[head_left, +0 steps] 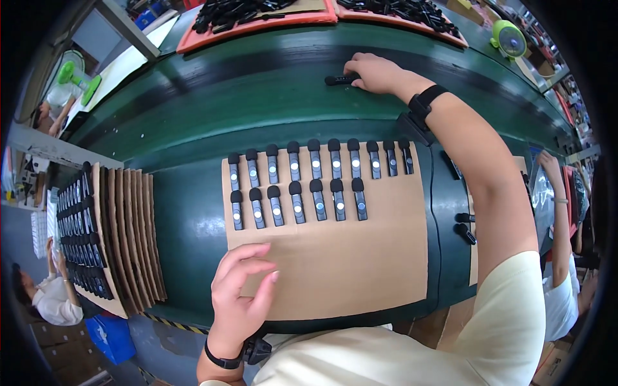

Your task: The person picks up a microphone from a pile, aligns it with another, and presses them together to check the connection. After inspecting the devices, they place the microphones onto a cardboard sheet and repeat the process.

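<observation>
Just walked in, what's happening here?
The person's right hand is at a black round-tipped device on the green surface; a firm grip can't be confirmed. The left hand is open over the cardboard sheet, where similar devices lie in two rows: ten far, seven near.

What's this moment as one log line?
right hand: at foam-tipped microphone on green surface | left hand: empty, over cardboard sheet | sheet: two microphone rows
</observation>
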{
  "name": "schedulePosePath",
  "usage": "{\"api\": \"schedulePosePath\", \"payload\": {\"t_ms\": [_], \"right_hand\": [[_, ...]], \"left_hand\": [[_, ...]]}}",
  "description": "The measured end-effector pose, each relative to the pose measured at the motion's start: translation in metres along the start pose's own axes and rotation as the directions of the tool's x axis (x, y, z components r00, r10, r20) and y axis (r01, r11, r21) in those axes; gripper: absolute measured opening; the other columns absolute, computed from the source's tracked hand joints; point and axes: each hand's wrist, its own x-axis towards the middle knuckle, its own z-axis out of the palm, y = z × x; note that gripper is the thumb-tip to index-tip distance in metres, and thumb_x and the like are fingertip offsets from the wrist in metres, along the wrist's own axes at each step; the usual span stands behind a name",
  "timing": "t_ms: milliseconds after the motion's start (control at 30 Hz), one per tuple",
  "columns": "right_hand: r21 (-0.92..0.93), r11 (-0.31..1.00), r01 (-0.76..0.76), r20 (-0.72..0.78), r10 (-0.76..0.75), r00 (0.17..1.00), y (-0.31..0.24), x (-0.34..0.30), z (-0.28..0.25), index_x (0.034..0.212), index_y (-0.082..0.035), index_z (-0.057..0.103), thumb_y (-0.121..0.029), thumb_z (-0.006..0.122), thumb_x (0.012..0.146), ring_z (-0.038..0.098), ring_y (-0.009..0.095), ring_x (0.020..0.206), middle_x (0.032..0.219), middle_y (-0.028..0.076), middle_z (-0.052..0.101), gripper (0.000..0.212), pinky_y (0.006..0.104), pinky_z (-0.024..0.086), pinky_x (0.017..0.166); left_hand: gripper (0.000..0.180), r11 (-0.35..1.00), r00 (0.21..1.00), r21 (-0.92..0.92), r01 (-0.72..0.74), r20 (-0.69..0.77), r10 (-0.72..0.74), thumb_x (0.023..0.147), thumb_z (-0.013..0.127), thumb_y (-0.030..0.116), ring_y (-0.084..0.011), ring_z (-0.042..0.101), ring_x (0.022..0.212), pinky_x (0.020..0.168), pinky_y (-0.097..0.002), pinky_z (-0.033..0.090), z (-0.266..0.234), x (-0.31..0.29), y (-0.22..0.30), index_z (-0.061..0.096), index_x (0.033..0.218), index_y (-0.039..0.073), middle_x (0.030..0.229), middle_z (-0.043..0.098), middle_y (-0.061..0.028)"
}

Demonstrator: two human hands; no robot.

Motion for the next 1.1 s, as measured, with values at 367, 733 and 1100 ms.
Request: {"api": "schedulePosePath", "payload": {"t_ms": [367, 733, 1100], "right_hand": [[0.781, 0.622, -0.049, 0.025, 0.047, 0.999, -0.052, -0.08, -0.05, 0.103, -0.001, 0.068, -0.01, 0.073, 0.086, 0.057, 0.004, 0.077, 0.085, -0.001, 0.066, 0.02, 0.022, 0.048, 0.07], [0.986, 0.099, -0.137, 0.132, 0.053, 0.99, -0.194, -0.247, -0.071, 0.111, 0.004, 0.065, 0.002, 0.07, 0.085, 0.059, 0.011, 0.09, 0.099, 0.004, 0.063, 0.027, 0.0253, 0.049, 0.082], [0.982, 0.183, 0.055, -0.107, 0.287, 0.952, -0.252, -0.238, -0.053, 0.112, 0.0, 0.058, -0.01, 0.058, 0.096, 0.05, 0.007, 0.08, 0.09, 0.002, 0.056, 0.019, 0.0216, 0.04, 0.072]], "left_hand": [[0.018, 0.997, 0.997, -0.043, -0.064, -0.035, 0.063, 0.076, 0.069, -0.006, -0.027, 0.064, 0.1, 0.09, -0.0354, 0.048, 0.001, 0.008, 0.004, 0.066, 0.093, -0.001, 0.109, 0.066, -0.0147], [0.03, 0.941, 0.942, -0.156, -0.301, 0.108, 0.319, 0.073, 0.078, 0.002, -0.0279, 0.067, 0.088, 0.101, -0.049, 0.043, 0.028, 0.024, 0.027, 0.066, 0.101, 0.002, 0.097, 0.07, -0.0118], [0.023, 0.926, 0.933, -0.122, -0.358, -0.097, 0.347, 0.072, 0.08, 0.001, -0.0242, 0.068, 0.074, 0.104, -0.054, 0.04, 0.027, 0.01, 0.021, 0.066, 0.09, 0.004, 0.082, 0.071, -0.0087]]}}
